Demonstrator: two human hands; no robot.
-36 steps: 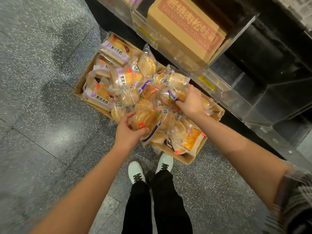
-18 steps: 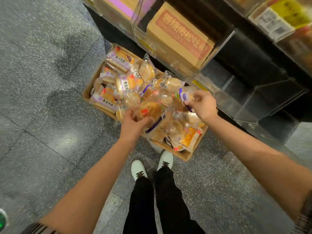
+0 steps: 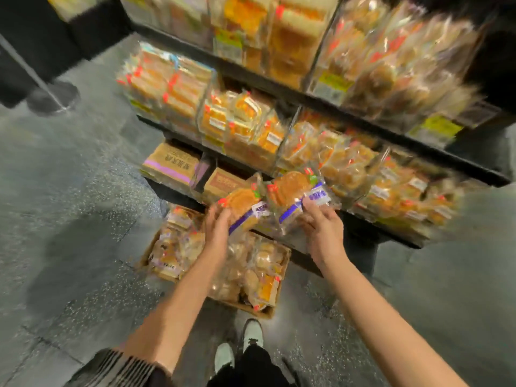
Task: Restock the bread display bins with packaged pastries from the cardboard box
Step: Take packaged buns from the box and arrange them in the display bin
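Speckled grey floor, cardboard box (image 3: 272,310) lower centre. Left hand (image 3: 217,227) grips one packaged pastry (image 3: 242,203); right hand (image 3: 321,224) pinches another pastry (image 3: 293,188), both mid-frame before display bins (image 3: 329,152). Transfer step; next likely needs dropping them into a matching bin.

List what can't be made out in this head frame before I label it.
- Print on the two held pastry packs: motion blur.
- Left hand fingers: hidden under its pack.
- Shelf price tags: blurred, unreadable.
- Cardboard box contents: partly hidden by both forearms, count unclear.
- Top bins: cut off by the upper edge.
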